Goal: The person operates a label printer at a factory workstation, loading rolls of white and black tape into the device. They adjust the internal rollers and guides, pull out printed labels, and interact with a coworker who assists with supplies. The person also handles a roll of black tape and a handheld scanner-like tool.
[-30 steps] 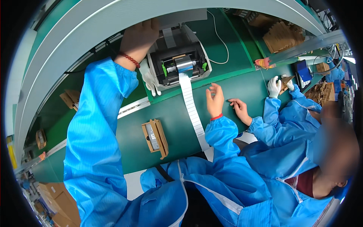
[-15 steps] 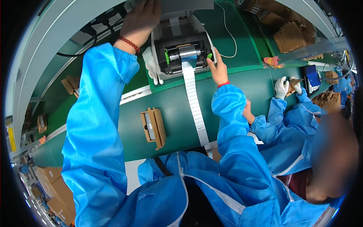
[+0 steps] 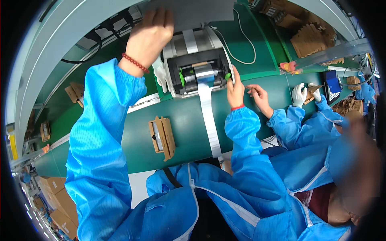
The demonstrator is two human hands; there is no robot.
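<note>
A label printer (image 3: 197, 76) stands opened on the green bench in front of me, its roller and green knobs showing. From its front a long strip of white labels (image 3: 208, 120) hangs down toward my body. My left hand (image 3: 150, 40) is closed at the left edge of the grey raised lid (image 3: 197, 11), fingertips partly hidden. My right hand (image 3: 236, 89) grips the printer's right front side, thumb in front near the green knob. A white glove (image 3: 160, 76) lies against the printer's left side.
An open cardboard box (image 3: 163, 138) with a pale item inside sits on the near bench. At right, a co-worker's bare hand (image 3: 260, 99) is close to my right hand. Farther right, white-gloved hands (image 3: 299, 94) hold a brown piece. A white cable (image 3: 245, 38) curves behind the printer.
The printer, its lid and both my hands have shifted toward my body and slightly right. The co-worker's bare hand has come up from behind my right sleeve onto the bench area.
</note>
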